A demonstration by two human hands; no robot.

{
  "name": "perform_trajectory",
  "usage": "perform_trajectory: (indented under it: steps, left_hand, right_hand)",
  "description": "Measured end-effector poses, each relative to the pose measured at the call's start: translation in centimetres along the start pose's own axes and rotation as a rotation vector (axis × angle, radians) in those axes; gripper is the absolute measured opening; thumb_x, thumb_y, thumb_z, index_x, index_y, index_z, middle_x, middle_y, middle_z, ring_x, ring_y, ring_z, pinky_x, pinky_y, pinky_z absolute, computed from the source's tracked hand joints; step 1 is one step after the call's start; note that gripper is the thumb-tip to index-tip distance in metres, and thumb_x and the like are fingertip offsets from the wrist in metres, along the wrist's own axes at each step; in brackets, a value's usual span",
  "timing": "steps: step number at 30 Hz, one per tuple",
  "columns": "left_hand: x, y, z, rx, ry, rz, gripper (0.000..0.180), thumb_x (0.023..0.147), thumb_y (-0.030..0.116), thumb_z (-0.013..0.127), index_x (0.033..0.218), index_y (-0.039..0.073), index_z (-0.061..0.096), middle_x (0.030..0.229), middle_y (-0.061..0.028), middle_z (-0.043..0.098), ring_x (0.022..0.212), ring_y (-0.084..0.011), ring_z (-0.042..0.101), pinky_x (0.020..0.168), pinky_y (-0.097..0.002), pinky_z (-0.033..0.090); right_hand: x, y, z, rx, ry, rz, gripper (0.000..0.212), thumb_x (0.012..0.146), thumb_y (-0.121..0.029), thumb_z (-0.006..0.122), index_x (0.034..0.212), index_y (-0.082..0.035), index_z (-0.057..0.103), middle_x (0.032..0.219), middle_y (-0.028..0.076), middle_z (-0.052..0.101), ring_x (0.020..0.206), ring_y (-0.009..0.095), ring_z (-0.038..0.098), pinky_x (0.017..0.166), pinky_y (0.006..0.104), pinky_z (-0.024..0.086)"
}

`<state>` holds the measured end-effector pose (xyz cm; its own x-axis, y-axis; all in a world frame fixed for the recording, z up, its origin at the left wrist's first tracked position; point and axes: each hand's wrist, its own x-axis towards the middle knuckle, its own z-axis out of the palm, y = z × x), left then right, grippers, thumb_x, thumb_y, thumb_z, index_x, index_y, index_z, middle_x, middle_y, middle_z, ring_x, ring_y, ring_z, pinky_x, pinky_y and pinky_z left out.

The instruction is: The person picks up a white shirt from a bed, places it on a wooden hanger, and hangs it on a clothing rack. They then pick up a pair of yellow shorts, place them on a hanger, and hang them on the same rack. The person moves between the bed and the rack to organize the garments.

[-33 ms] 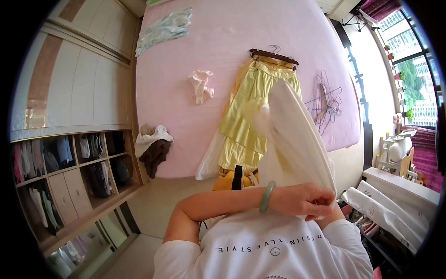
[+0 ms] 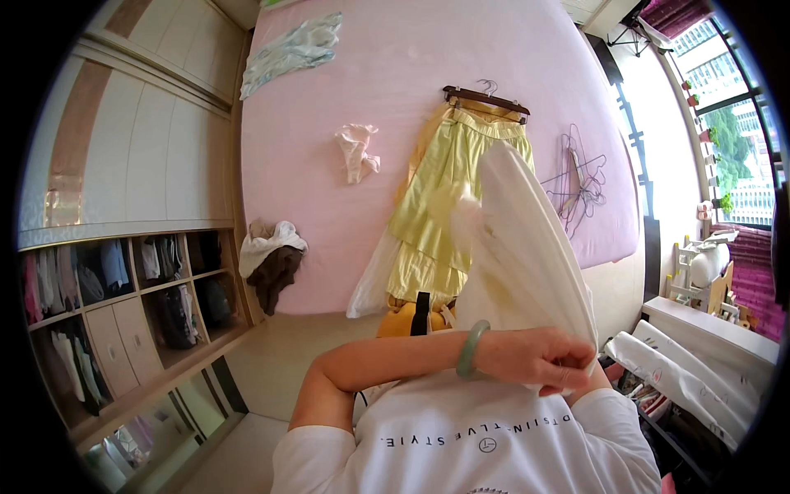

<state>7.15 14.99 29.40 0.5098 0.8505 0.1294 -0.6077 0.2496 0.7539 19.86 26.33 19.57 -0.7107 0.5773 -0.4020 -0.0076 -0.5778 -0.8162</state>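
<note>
A long white garment point(image 2: 539, 239) stands up in front of me, over the near end of the bed. My left arm, with a green bangle point(image 2: 472, 349), crosses my body to the right. The curled fingers of my left hand point(image 2: 547, 361) grip the garment's lower edge. My right forearm point(image 2: 598, 380) goes up into the cloth, which hides the right hand. A pale, blurred patch beside the garment cannot be made out. Behind it, a shiny yellow-green tiered skirt point(image 2: 436, 206) lies on the bed, on a dark hanger point(image 2: 485, 100).
The pink-sheeted bed point(image 2: 395, 49) holds loose wire hangers point(image 2: 578, 185), a small pink garment point(image 2: 357, 154), a pale patterned cloth point(image 2: 292, 53), and brown and white clothes point(image 2: 276, 262). A wardrobe point(image 2: 156, 165) stands left; wrapped white rolls point(image 2: 675, 383) lean at right.
The white garment's tip dips very slightly, and the pale blurred patch beside it shifts a little. My left hand keeps its grip almost in place.
</note>
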Motion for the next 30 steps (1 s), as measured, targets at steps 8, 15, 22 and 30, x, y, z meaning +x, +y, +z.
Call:
perform_trajectory:
  steps: [8,15,22,30]
  left_hand:
    - [-0.9,-0.7,-0.7,0.154,0.167,-0.084,0.029,0.098,0.024,0.055,0.081,0.002,0.050,0.063,-0.0010,0.055,0.059,-0.0068,0.052,0.057,-0.0252,0.041]
    - [0.8,1.9,3.0,-0.269,-0.334,0.058,0.029,0.098,0.022,0.056,0.079,0.001,0.050,0.063,-0.0014,0.056,0.059,-0.0065,0.053,0.055,-0.0247,0.042]
    - [-1.9,2.3,-0.3,-0.260,0.001,0.079,0.021,0.097,0.023,0.059,0.098,0.002,0.056,0.078,-0.0018,0.060,0.067,-0.0072,0.056,0.061,-0.0246,0.046]
    - [-7.7,-6.1,-8.4,1.237,0.824,-0.403,0.063,0.078,0.032,0.074,0.129,0.002,0.052,0.108,-0.0126,0.054,0.088,-0.0296,0.059,0.081,-0.0387,0.048]
  right_hand:
    - [0.1,-0.2,0.4,0.004,-0.018,0.014,0.031,0.086,-0.028,0.064,0.109,-0.008,0.064,0.109,0.010,0.065,0.091,0.024,0.064,0.083,0.0396,0.049]
    - [0.2,-0.5,0.6,-0.007,-0.032,0.005,0.033,0.086,-0.029,0.064,0.110,-0.007,0.063,0.109,0.010,0.065,0.092,0.024,0.064,0.084,0.0396,0.049]
    - [-0.1,-0.9,0.4,-0.013,-0.030,-0.012,0.035,0.087,-0.030,0.063,0.111,-0.006,0.063,0.110,0.010,0.065,0.093,0.024,0.064,0.085,0.0396,0.050]
    - [0.5,-0.1,1.0,0.001,-0.046,0.016,0.037,0.087,-0.032,0.063,0.113,-0.005,0.062,0.111,0.011,0.065,0.095,0.024,0.064,0.086,0.0396,0.050]
